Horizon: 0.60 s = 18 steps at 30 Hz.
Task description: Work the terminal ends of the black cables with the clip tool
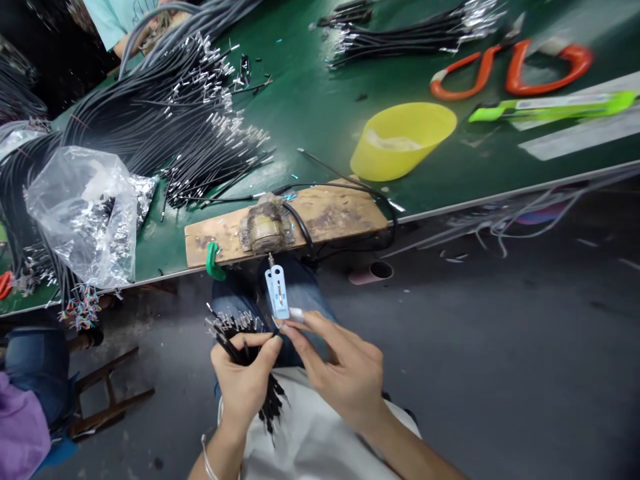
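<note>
My left hand (245, 380) is closed around a bundle of short black cables (273, 403), whose stripped, silvery ends fan out above the fingers. The thumb and forefinger also pinch near one cable's end. Just right of it, my right hand (340, 367) has its fingertips pinched together, with a white cover on one finger. What lies between those fingertips is too small to make out. Right above them hangs a light blue clothespin (278, 293), fixed to the shaft of a small motor (266, 225). This motor is mounted on a wooden board (335, 213) at the table edge.
Many grey-black cables (135, 127) cover the green table's (300, 100) left side, beside a clear plastic bag (83, 213). A yellow cup (403, 143), orange-handled scissors (520, 73) and a green cutter (555, 107) lie right. A green clamp (215, 261) grips the edge. Another person's arm (130, 40) shows far left.
</note>
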Each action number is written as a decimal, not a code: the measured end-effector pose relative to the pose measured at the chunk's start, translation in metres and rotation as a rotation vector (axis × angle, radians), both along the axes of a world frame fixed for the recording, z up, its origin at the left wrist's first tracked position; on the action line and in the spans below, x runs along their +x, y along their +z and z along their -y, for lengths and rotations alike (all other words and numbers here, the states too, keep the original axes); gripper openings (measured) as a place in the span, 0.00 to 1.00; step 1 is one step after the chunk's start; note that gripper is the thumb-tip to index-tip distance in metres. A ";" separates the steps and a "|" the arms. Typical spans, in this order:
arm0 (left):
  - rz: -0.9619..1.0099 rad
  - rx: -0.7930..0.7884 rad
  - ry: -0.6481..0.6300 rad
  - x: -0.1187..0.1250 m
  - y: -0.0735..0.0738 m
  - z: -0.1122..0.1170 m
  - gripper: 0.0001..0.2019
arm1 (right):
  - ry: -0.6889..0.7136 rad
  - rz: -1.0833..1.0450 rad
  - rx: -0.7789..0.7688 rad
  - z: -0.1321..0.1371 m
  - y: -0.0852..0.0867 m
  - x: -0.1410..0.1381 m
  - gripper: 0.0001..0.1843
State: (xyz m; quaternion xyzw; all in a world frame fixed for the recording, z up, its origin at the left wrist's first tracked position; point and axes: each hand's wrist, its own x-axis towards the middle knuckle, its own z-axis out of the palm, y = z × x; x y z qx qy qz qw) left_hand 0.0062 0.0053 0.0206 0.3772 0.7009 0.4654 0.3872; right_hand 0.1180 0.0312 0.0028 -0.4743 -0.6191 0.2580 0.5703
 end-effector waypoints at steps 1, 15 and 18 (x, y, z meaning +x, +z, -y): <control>0.007 -0.019 -0.007 -0.001 0.001 -0.001 0.03 | -0.011 0.028 0.038 0.000 -0.001 -0.001 0.12; 0.029 -0.066 -0.118 -0.007 -0.007 0.003 0.09 | 0.324 -0.377 -0.412 -0.016 -0.009 0.008 0.12; -0.183 0.042 -0.037 -0.004 -0.004 0.006 0.06 | 0.137 -0.224 -0.311 -0.013 -0.009 0.006 0.11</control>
